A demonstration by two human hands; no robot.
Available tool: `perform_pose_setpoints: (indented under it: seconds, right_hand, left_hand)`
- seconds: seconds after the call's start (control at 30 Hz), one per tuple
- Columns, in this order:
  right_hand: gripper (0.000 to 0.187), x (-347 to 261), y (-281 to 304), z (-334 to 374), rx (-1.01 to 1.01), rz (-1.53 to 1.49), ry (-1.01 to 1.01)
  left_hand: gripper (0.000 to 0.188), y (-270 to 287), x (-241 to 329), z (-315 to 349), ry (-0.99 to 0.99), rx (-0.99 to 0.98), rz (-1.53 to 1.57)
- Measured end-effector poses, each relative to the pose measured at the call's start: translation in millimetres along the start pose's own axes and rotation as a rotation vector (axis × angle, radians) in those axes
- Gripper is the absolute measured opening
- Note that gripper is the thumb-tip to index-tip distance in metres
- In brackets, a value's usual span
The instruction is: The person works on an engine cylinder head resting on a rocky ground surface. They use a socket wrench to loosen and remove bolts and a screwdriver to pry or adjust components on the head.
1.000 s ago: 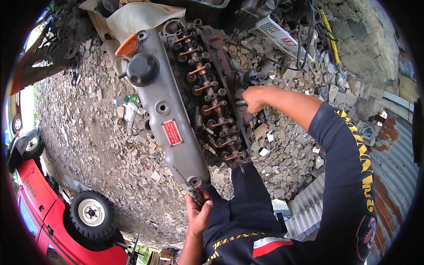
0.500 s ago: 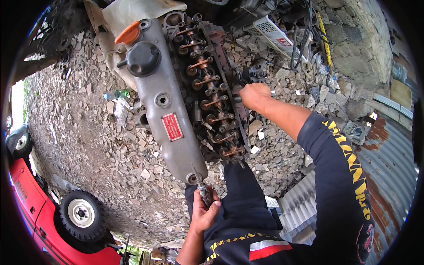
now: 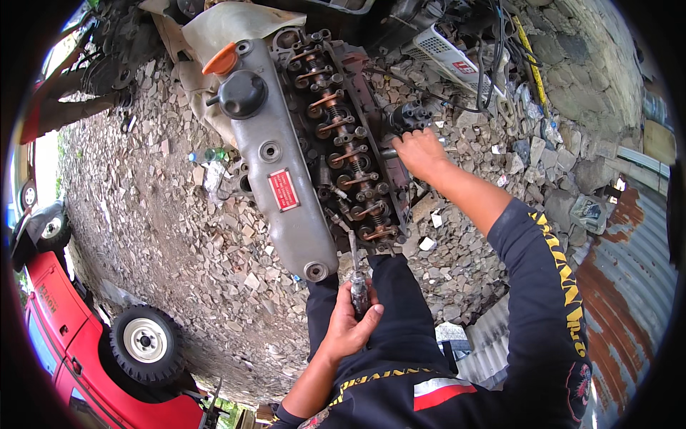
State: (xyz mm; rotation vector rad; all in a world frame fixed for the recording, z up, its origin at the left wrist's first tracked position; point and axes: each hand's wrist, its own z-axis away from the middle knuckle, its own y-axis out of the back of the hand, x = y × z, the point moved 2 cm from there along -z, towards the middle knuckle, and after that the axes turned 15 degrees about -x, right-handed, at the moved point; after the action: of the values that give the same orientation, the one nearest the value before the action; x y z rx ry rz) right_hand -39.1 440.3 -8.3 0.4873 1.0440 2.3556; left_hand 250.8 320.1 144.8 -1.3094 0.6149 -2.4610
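Note:
My left hand [image 3: 351, 319] is closed round the dark, worn handle of a screwdriver [image 3: 354, 261]. Its shaft points away from me, its tip near the near end of the rocker assembly [image 3: 344, 146] on the engine; I cannot tell whether it touches. A grey valve cover [image 3: 294, 227] with a black round cap [image 3: 243, 96] and an orange cap [image 3: 220, 58] lies to the left of the rockers. On the engine's right side my right hand [image 3: 423, 156] has its fingers curled by a grey metal cylinder [image 3: 388, 153], just below a black distributor [image 3: 409, 116]. What its palm holds is hidden.
Broken stone and tile cover the ground [image 3: 207, 279]. A white plastic crate [image 3: 454, 61] and black cables [image 3: 493, 57] are at the far right, by a stone wall [image 3: 593, 64]. Rusty corrugated sheets [image 3: 622, 279] stand right; a red vehicle [image 3: 93, 343] is at lower left.
The screwdriver in my left hand has moved right, from over the valve cover's near end to the rocker side. My right hand stays by the distributor. The view has shifted slightly.

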Motion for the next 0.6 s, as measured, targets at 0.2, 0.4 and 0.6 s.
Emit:
perform_pose_setpoints:
  seconds: [0.2, 0.4, 0.6]
  right_hand:
    - [0.038, 4, 20, 51, 0.324, -0.241, -0.020]
    - [0.037, -33, 18, 166, 0.131, -2.120, 0.293]
    - [0.026, -24, -50, 168, 0.286, -2.380, -0.121]
  left_hand:
    - [0.048, -25, 5, -25, 0.048, -0.064, -0.044]
    - [0.045, -48, 12, -90, 0.090, -0.173, -0.198]
    - [0.036, -57, 39, -175, 0.436, -0.487, -1.065]
